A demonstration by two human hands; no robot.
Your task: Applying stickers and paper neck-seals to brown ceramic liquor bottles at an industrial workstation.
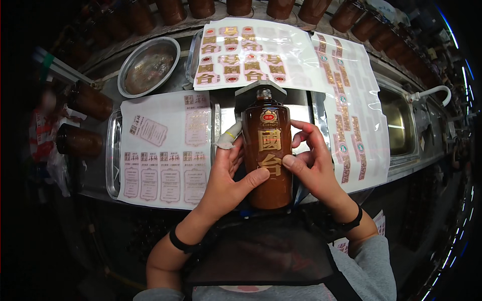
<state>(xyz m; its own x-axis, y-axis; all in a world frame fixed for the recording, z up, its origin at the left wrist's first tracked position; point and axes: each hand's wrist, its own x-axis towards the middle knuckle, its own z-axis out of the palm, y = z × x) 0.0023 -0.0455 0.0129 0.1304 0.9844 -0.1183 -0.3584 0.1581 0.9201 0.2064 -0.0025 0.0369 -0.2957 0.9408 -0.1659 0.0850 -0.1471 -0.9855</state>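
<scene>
A brown glossy bottle (273, 193) with a clear neck and gold lettering on its front leans back in front of me, its base toward me. My left hand (228, 178) is closed round its left side, the thumb lying across the lower front. A white wrap with a yellow band (230, 135) covers one fingertip of that hand. On the other side my right hand (316, 163) grips the bottle, with its thumb pressed at the edge of the gold lettering and its index finger bent by the bottle's shoulder. Behind the neck is a grey angular support (245, 94).
Decal sheets lie around: a pink-printed one (173, 143) at left, a gold-and-red one (296, 60) at the back, a strip-printed one (369, 120) at right. A metal bowl (149, 67) stands back left, a sink with a white tap (431, 93) right. Brown bottles (80, 140) line the edges.
</scene>
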